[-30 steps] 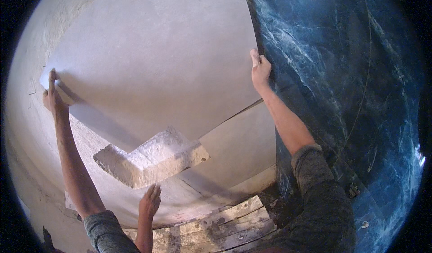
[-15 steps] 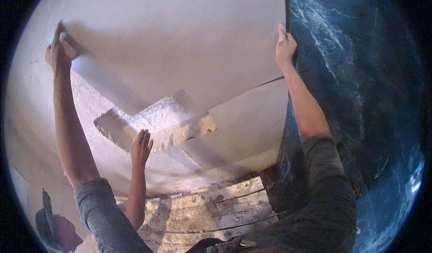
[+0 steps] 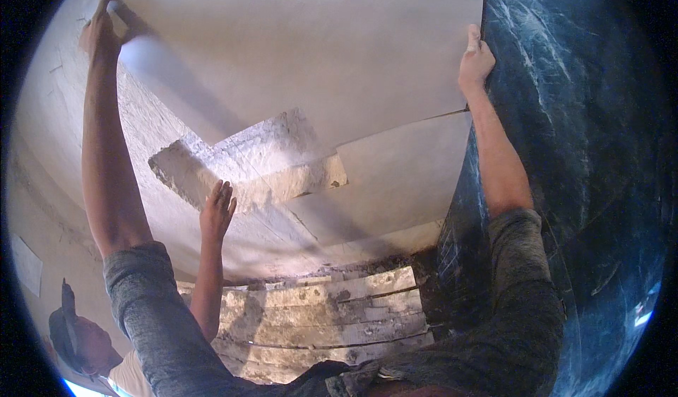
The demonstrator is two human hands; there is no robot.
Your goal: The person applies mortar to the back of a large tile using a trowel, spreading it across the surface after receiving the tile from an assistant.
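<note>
Gripping the pale sheet, the right hand points thumb-up.

Creased blue sheeting, right; stained planks, lower centre; dark cap, lower left; pale rectangle, possibly paper, far left.

Three hands show in all: two are the wearer's, one left hand and one right hand, and one is a co-worker's hand. There is one large pale sheet, one second pale panel and one rough L-shaped patch. Count one expanse of blue sheeting, two grey sleeves, one co-worker, one dark cap and one pale rectangle. Boards number at least four; their exact count is unclear.
</note>
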